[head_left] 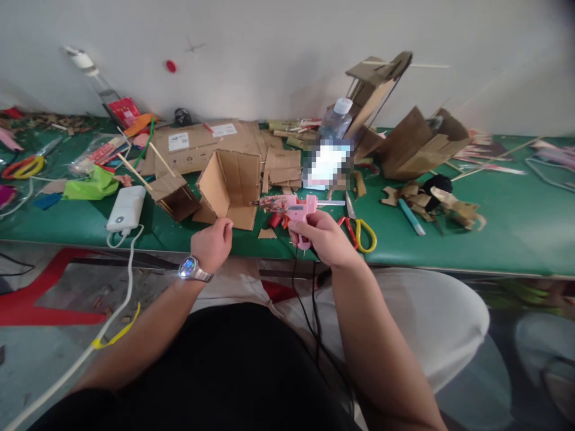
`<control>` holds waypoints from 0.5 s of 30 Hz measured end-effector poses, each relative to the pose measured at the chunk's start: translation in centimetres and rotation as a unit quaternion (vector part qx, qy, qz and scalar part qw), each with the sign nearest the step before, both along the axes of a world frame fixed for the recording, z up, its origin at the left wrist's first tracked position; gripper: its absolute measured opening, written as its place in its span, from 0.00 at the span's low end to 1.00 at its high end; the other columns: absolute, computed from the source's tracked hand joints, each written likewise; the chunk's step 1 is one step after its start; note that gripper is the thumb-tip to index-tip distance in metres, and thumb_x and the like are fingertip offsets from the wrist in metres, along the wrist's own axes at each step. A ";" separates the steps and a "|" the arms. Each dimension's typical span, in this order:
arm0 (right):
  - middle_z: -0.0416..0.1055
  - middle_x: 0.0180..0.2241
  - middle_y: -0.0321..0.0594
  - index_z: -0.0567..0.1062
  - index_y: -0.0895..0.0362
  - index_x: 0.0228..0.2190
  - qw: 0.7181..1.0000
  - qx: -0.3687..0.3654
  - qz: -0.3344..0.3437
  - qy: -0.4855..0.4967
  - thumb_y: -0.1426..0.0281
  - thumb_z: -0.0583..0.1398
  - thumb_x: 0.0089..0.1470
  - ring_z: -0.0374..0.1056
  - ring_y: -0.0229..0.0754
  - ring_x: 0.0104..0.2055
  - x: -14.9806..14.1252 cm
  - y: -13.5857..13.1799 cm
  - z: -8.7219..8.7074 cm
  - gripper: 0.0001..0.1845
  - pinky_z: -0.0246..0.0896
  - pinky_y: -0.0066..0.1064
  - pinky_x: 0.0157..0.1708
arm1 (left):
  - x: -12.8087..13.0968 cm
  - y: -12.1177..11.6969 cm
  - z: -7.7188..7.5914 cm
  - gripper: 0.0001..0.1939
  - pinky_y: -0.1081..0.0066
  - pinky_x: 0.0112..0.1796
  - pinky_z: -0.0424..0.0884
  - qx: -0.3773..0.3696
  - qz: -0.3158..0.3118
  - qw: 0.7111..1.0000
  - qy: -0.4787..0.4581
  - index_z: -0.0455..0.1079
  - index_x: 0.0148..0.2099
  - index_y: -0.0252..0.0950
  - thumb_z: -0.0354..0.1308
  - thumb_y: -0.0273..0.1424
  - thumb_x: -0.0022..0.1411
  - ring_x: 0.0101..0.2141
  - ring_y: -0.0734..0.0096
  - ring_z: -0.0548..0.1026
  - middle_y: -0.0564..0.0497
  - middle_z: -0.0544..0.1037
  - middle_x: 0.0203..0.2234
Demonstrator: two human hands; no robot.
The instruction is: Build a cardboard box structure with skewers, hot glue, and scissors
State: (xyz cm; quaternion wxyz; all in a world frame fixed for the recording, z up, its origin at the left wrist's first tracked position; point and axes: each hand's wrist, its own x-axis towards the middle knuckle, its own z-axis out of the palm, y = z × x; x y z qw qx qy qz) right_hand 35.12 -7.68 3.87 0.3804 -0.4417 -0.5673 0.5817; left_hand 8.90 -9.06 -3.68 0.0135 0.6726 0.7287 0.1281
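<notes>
My right hand [326, 236] is wrapped round the handle of a pink hot glue gun [302, 208], whose nozzle points left. A clear glue stick [332, 203] sticks out of its back. Just left of the nozzle stands an open folded cardboard box [233, 179], with its walls upright and a flap along the table. At the front edge of that flap is my left hand [212, 245], with its fingers curled closed and the thumb on top. What these fingers hold, if anything, is hidden.
Left of the box lies a small cardboard piece with wooden sticks [175, 194]; beyond it, a white power strip [126, 208]. Scissors [359, 230] lie right of the glue gun. Behind stand a bottle [336, 123], a lit phone [327, 164] and a brown paper bag [404, 146]. Cords hang below the table.
</notes>
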 end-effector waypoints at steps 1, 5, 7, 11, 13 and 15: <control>0.69 0.20 0.34 0.72 0.55 0.23 1.000 0.003 0.000 0.001 0.58 0.67 0.55 0.60 0.33 0.22 0.0 0.0 0.0 0.18 0.53 0.31 0.25 | -0.3 -0.4 0.0 0.17 0.65 0.30 0.57 0.010 0.003 1.000 -0.008 0.76 0.52 0.39 0.47 0.39 0.77 0.32 0.57 0.82 0.45 0.85 0.33; 0.69 0.20 0.35 0.72 0.56 0.21 1.000 0.007 0.000 0.003 0.57 0.67 0.55 0.60 0.34 0.22 0.3 0.1 -0.2 0.19 0.52 0.31 0.24 | -2.0 -2.1 0.1 0.16 0.65 0.29 0.53 0.069 0.001 0.997 -0.042 0.73 0.49 0.38 0.45 0.38 0.76 0.26 0.60 0.77 0.47 0.81 0.28; 0.69 0.20 0.35 0.72 0.56 0.21 1.000 0.004 -0.001 0.007 0.57 0.68 0.54 0.60 0.34 0.22 0.4 0.2 -0.4 0.20 0.52 0.31 0.24 | -2.9 -2.9 0.2 0.15 0.66 0.29 0.54 0.099 -0.008 0.993 -0.063 0.71 0.46 0.39 0.44 0.37 0.77 0.25 0.62 0.76 0.48 0.80 0.27; 0.69 0.20 0.35 0.73 0.56 0.22 1.000 -0.014 -0.013 0.013 0.56 0.69 0.53 0.60 0.33 0.21 0.4 0.2 -0.5 0.19 0.51 0.30 0.22 | -3.8 -3.6 0.6 0.17 0.66 0.30 0.58 0.107 -0.016 0.992 -0.070 0.71 0.45 0.38 0.42 0.38 0.77 0.27 0.62 0.78 0.48 0.80 0.27; 0.69 0.20 0.35 0.73 0.56 0.23 1.000 -0.014 -0.012 0.011 0.56 0.69 0.53 0.59 0.33 0.21 0.3 0.2 -0.4 0.19 0.51 0.30 0.22 | -3.3 -3.3 1.1 0.18 0.67 0.31 0.60 0.057 -0.032 0.997 -0.045 0.73 0.51 0.38 0.44 0.39 0.77 0.29 0.61 0.80 0.47 0.82 0.29; 0.69 0.20 0.35 0.73 0.56 0.21 1.000 -0.005 -0.005 0.004 0.57 0.68 0.54 0.60 0.33 0.21 0.2 0.1 -0.1 0.19 0.52 0.30 0.23 | -2.1 -2.8 1.6 0.21 0.67 0.32 0.64 -0.011 -0.042 0.999 -0.005 0.72 0.63 0.38 0.46 0.39 0.77 0.31 0.59 0.82 0.46 0.84 0.33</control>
